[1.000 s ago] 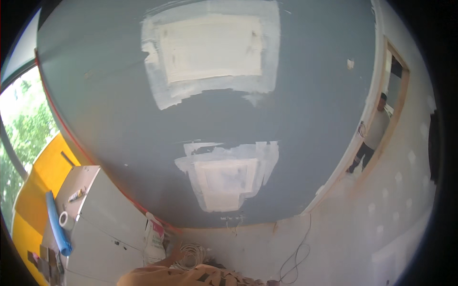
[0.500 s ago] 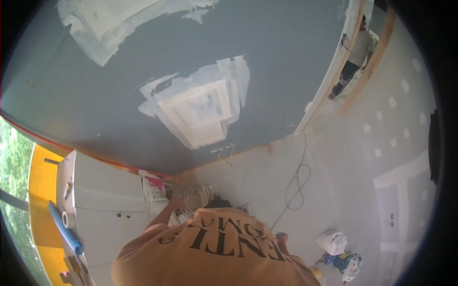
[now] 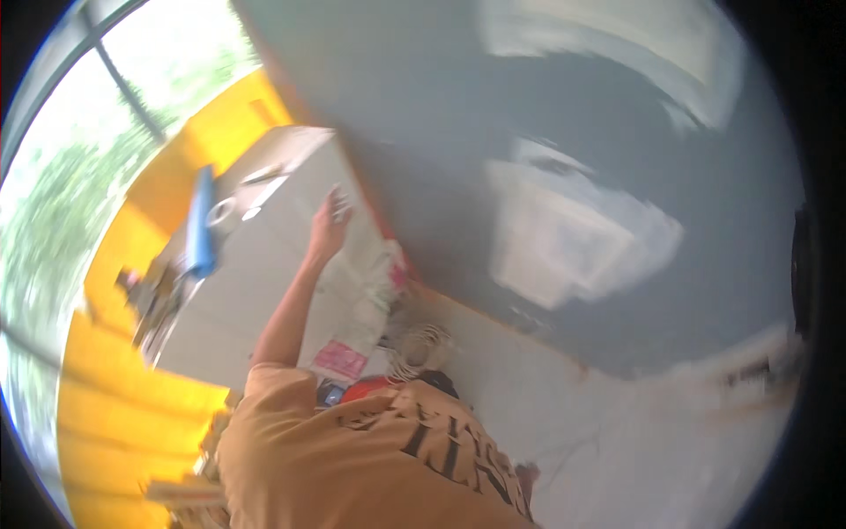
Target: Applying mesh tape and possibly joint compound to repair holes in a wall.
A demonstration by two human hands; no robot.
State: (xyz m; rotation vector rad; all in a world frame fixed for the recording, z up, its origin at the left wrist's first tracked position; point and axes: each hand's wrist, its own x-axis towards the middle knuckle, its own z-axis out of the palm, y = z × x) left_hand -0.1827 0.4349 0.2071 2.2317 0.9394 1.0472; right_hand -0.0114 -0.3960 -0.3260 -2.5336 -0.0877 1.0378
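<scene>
My left hand (image 3: pixel 330 227) is raised over the white boxed-in surface (image 3: pixel 264 256), the arm stretched forward and to the left. Its fingers look loosely apart, though motion smears them, and pale marks show on them. I see no tool in it. Only a sliver of my right hand (image 3: pixel 528 474) shows low beside my shirt, and its fingers cannot be made out. On the white surface's far ledge lie a blue roll (image 3: pixel 201 225), a roll of tape (image 3: pixel 222 212) and a small slim object (image 3: pixel 262 175). White and pink bags (image 3: pixel 341 359) stand below my left arm.
A coil of pale cable (image 3: pixel 421 351) lies on the floor (image 3: pixel 546 406) ahead of me. The grey wall (image 3: pixel 423 159) carries whitish filler patches (image 3: pixel 573 242). Yellow panels (image 3: pixel 123 353) and a window (image 3: pixel 106 123) are on the left, with wood offcuts (image 3: pixel 159 304) nearby.
The view has swung to the left. My left hand has risen from beside the bag to over the white surface. The person in the doorway is out of view.
</scene>
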